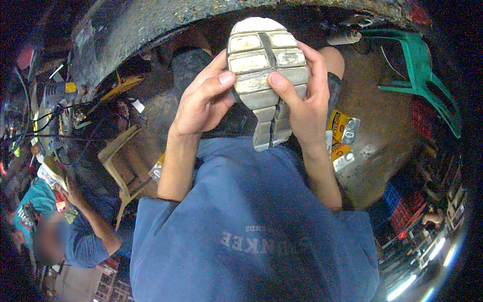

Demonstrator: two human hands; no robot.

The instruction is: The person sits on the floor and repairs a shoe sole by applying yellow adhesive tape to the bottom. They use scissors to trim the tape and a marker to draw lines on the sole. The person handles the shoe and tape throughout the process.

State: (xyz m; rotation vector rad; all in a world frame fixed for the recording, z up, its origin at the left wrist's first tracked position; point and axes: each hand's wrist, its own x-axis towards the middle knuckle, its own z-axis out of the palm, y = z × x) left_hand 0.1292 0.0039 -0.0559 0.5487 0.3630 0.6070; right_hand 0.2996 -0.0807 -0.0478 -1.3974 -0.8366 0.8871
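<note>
A worn off-white shoe sole (267, 75) with blocky tread and a dark groove down its middle is held up in front of me, tread facing me. Its wide toe end points away and the narrower heel end hangs toward my blue shirt. My left hand (204, 98) grips the left edge, thumb against the side and fingers mostly hidden behind. On the right, my right hand (309, 95) wraps the edge, its thumb pressed on the tread near the middle. Whether a shoe upper is attached behind the sole cannot be seen.
A rough grey table edge (166, 25) curves across the far side. Yellow packages (342, 128) lie right of my legs, near a green plastic chair (420, 70). To the left are a beige chair (118, 161), tangled cables and a seated co-worker (90, 226). Crates (402, 204) stand at right.
</note>
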